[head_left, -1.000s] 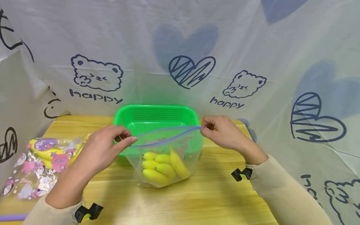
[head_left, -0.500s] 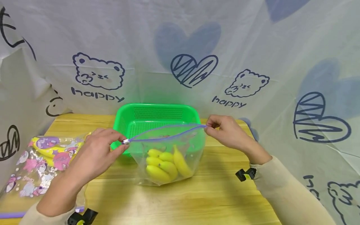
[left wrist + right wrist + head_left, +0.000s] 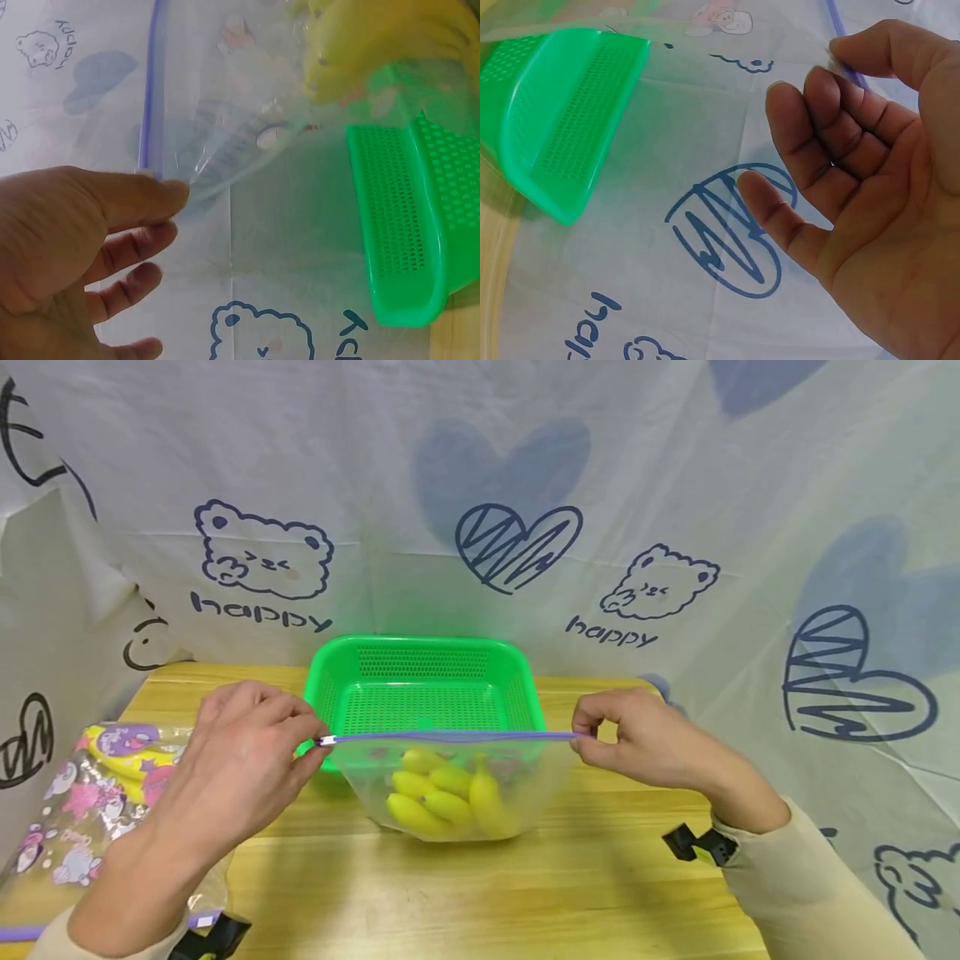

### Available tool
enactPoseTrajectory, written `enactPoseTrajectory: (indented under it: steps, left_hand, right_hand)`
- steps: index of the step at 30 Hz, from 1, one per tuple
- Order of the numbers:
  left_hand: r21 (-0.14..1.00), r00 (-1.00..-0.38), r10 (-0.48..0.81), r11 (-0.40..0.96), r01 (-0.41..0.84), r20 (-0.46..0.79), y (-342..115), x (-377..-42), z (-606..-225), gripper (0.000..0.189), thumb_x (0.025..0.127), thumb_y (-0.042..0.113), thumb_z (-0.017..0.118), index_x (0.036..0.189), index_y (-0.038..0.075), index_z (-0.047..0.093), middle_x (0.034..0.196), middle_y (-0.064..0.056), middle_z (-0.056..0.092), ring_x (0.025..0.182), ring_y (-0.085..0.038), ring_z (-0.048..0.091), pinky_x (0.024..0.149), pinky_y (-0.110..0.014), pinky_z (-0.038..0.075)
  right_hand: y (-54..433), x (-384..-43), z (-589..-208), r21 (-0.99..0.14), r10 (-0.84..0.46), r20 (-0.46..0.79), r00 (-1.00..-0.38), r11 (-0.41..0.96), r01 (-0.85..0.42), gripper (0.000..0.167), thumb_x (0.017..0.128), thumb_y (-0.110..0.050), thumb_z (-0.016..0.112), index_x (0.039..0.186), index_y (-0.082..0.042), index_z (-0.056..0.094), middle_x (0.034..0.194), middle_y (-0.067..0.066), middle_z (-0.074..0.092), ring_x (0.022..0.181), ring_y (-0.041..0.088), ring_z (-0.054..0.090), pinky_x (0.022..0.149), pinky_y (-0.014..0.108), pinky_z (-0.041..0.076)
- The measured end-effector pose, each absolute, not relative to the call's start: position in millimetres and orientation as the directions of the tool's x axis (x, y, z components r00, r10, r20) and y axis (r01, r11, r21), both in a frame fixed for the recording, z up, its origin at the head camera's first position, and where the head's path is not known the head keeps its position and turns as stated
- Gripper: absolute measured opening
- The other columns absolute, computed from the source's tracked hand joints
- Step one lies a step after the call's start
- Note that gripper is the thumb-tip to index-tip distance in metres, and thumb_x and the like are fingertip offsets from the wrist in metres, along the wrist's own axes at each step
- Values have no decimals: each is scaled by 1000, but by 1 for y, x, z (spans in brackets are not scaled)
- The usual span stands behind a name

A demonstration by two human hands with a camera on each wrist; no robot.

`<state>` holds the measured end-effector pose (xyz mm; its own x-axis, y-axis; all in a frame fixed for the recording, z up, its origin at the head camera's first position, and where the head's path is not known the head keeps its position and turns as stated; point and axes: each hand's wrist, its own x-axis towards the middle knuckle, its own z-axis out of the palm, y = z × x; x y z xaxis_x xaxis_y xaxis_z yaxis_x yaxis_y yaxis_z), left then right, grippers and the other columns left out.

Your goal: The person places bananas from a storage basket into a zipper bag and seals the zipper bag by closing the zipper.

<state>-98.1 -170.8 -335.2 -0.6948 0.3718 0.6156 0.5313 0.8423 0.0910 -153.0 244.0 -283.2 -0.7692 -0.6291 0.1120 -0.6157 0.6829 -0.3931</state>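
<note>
A clear zip bag (image 3: 551, 777) with a bunch of yellow bananas (image 3: 442, 800) inside is held up in front of the green basket. Its purple zip strip (image 3: 450, 737) runs straight and taut across the top, with a white slider (image 3: 327, 741) at the left end. My left hand (image 3: 240, 760) pinches the left top corner, right by the slider. At the opposite end, my right hand (image 3: 652, 735) pinches the strip between thumb and fingers. In the left wrist view, the thumb (image 3: 142, 199) presses on the corner while the other fingers stay loose.
Behind the bag stands a green perforated basket (image 3: 420, 647) on the wooden table (image 3: 465, 902). A second printed zip bag (image 3: 82, 810), with something yellow in it, lies at the left. A white printed cloth (image 3: 390, 460) hangs behind the table.
The zip strip was gaping and slanted; now it is straight and level, its edges together. My right hand has moved right and down, stretching the bag's top. The slider stays at the left end.
</note>
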Motion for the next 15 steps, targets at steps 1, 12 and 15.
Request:
enactPoseTrajectory:
  steps: [1, 12, 15]
  left_hand:
    - [99, -702, 380, 837, 539, 603, -171, -99, -335, 20, 74, 11, 92, 88, 16, 79, 95, -3, 74, 100, -32, 61, 98, -64, 40]
    - [272, -828, 308, 841, 467, 469, -171, -104, -338, 11, 85, 12, 83, 93, 18, 78, 94, 4, 74, 96, -24, 59, 84, -50, 42]
    - [284, -826, 287, 841, 460, 486, -171, -105, -339, 9, 87, 13, 84, 92, 16, 78, 92, 3, 74, 96, -25, 60, 84, -50, 42]
  right_hand:
    - [245, -152, -283, -393, -629, 117, -769, 682, -617, 19, 94, -10, 70, 83, -25, 64, 79, -12, 60, 63, 5, 47, 60, 25, 42]
    - [244, -164, -297, -375, -563, 130, -816, 734, -566, 17, 96, -15, 69, 82, -25, 64, 80, -10, 63, 59, 7, 47, 58, 26, 41]
    - [244, -169, -301, -375, -535, 150, -831, 747, -549, 16, 96, -16, 69, 83, -25, 65, 82, -9, 65, 62, 9, 49, 61, 28, 42]
